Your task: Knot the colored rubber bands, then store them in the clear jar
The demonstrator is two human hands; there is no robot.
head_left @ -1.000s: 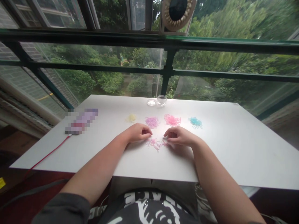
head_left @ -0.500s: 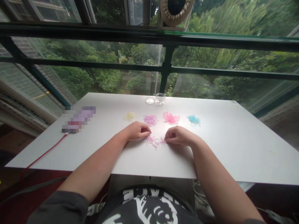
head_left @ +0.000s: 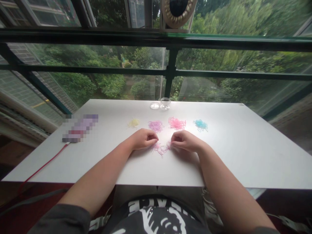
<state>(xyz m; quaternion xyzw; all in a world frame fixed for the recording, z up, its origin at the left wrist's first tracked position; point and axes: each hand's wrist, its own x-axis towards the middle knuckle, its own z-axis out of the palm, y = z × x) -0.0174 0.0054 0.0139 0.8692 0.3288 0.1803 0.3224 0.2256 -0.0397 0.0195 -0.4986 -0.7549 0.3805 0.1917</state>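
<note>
On the white table (head_left: 231, 152), a small mixed heap of pink and purple rubber bands (head_left: 161, 149) lies between my hands. My left hand (head_left: 143, 138) rests curled at the heap's left edge, fingertips pinched together. My right hand (head_left: 183, 141) is curled at its right edge, fingers pinched on the bands. Behind them lie sorted piles in a row: yellow (head_left: 133, 123), purple (head_left: 155, 125), pink (head_left: 177, 123) and teal (head_left: 200, 124).
A clear round container (head_left: 165, 103) and its lid (head_left: 154, 105) stand at the table's far edge by the window. A blurred purple object (head_left: 79, 127) with a red cable (head_left: 41, 167) lies at the left. A dark window railing runs behind.
Both hands have stayed at the mixed heap, the fingers shifting slightly closer together. The camera view has tilted a little.
</note>
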